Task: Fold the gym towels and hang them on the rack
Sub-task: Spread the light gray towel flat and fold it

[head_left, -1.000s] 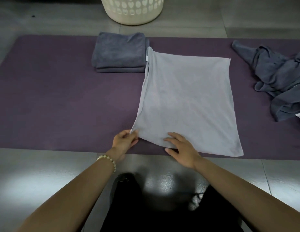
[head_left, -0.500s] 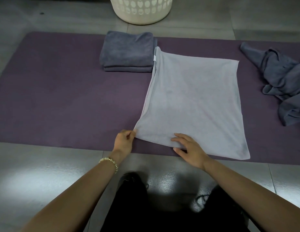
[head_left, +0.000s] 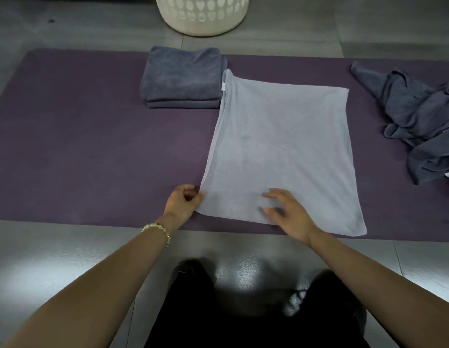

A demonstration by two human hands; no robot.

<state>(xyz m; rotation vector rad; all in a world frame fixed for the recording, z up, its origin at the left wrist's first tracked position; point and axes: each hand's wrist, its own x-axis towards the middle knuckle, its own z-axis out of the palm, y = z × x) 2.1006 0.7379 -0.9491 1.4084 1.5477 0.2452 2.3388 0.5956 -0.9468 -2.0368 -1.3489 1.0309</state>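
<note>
1. Head camera looks down at a light towel (head_left: 281, 151) lying flat on the purple mat (head_left: 93, 146) on the floor.
2. The left hand (head_left: 182, 204) pinches the towel's near left corner, and its grip is tight on the cloth, same as a moment ago.
3. The right hand (head_left: 288, 214) lay flat on the near edge before. Now its fingers are spread and lifted a bit, and its grip holds nothing.
4. That likely means smoothing is done and the next fold can start.
5. Folded towels (head_left: 183, 76) sit at the back left. A messy dark towel (head_left: 419, 116) waits on the right. No rack shows.
</note>
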